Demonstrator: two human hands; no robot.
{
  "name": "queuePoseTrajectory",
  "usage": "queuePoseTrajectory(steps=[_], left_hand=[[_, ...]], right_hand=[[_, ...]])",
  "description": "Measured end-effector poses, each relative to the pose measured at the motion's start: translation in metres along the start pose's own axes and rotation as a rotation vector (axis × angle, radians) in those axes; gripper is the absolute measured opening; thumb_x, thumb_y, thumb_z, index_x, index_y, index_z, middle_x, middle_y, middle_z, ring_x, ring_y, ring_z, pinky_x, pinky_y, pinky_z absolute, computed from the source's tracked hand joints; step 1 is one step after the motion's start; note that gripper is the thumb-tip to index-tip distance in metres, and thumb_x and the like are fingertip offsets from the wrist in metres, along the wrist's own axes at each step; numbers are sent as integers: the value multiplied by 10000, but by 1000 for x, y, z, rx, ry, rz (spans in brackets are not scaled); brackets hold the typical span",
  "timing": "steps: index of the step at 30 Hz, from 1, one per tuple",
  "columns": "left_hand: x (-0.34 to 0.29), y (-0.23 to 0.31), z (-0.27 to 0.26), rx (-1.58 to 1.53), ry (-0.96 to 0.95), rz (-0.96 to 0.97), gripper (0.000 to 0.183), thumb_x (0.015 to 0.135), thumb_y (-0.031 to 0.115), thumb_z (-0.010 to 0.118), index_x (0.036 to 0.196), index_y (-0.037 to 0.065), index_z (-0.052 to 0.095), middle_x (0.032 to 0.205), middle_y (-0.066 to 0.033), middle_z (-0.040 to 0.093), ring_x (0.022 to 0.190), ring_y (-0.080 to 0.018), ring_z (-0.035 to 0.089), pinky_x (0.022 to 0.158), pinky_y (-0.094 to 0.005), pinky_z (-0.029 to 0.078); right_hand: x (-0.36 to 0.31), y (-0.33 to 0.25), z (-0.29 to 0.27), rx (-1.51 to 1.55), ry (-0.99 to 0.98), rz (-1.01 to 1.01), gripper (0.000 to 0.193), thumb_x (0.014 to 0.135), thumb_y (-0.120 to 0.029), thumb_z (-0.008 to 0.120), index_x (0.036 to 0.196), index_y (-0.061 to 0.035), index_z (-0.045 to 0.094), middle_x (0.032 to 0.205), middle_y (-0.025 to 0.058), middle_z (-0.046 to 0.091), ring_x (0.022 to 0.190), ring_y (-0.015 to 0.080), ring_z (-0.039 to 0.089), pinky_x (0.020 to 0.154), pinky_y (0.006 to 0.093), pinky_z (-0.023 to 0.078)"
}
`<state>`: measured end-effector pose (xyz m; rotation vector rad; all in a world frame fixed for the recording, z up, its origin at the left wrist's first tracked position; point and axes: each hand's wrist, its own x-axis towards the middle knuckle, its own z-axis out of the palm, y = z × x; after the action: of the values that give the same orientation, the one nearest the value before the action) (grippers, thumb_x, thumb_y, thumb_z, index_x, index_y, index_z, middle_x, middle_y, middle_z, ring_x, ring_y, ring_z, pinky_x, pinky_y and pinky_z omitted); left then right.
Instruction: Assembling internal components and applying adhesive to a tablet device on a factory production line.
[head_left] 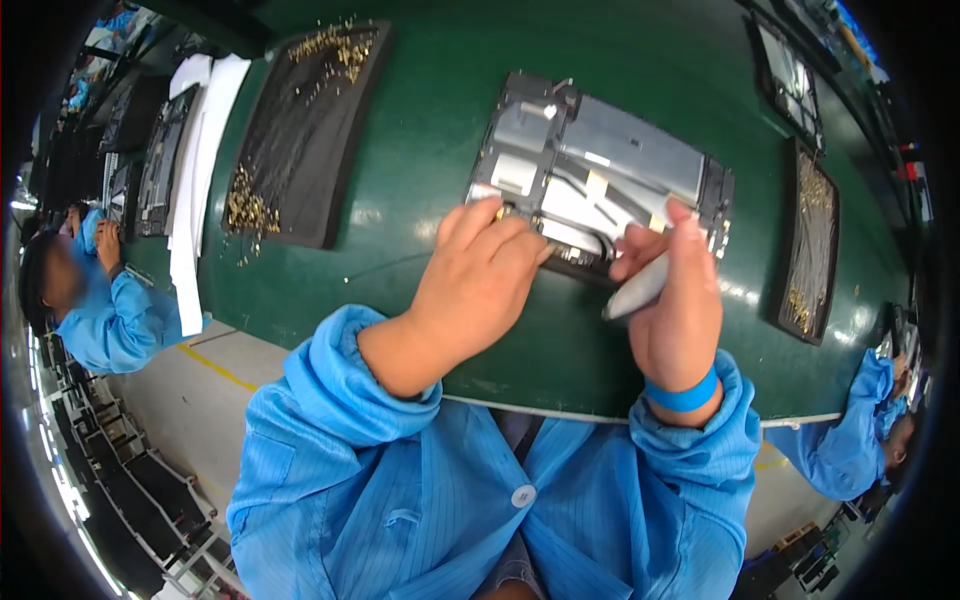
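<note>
An opened tablet-like device (625, 145) lies on the green table, with dark grey panels, white patches and small parts inside. My left hand (465, 285) rests at its near left edge, fingers bent and pressed down on it. A thin dark cable (385, 268) runs out from under that hand to the left across the table; its other end is hidden under my fingers, which seem closed on it. Over the device's near right part, my right hand (680, 300) grips a thick pale grey tool (640, 290). The tool's working tip cannot be made out.
A black tray (335, 170) of thin cables with gold ends stands at left, another tray (793, 250) at right. White sheets (205, 180) and more devices (165, 165) lie further left; another device (790, 75) is at far right. Co-workers in blue sit on both sides.
</note>
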<state>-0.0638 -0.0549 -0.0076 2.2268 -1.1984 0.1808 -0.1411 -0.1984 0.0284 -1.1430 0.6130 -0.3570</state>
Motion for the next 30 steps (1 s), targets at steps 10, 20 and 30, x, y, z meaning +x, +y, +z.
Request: queuePoseTrajectory(steps=[10, 20, 30], left_hand=[[1, -2, 10, 59, 54, 36, 227, 600, 47, 634, 813, 69, 557, 871, -56, 521, 908, -271, 446, 763, -390, 354], [-1, -1, 9, 89, 48, 26, 254, 585, 40, 643, 822, 65, 555, 878, -61, 518, 913, -272, 445, 769, -387, 355], [0, -3, 11, 107, 93, 50, 180, 621, 86, 590, 792, 65, 536, 823, -61, 523, 870, -261, 470, 766, -377, 356]], right_hand=[[12, 27, 8, -279, -10, -424, 358, 866, -283, 357, 1086, -3, 331, 898, 154, 557, 734, 136, 507, 688, 269, 415], [16, 45, 2, -340, -114, -622, 304, 857, -238, 392, 1072, -28, 345, 868, 158, 566, 768, 149, 511, 702, 256, 400], [18, 45, 3, -374, -109, -624, 272, 852, -219, 408, 1036, -26, 353, 847, 142, 577, 747, 146, 527, 693, 258, 407]])
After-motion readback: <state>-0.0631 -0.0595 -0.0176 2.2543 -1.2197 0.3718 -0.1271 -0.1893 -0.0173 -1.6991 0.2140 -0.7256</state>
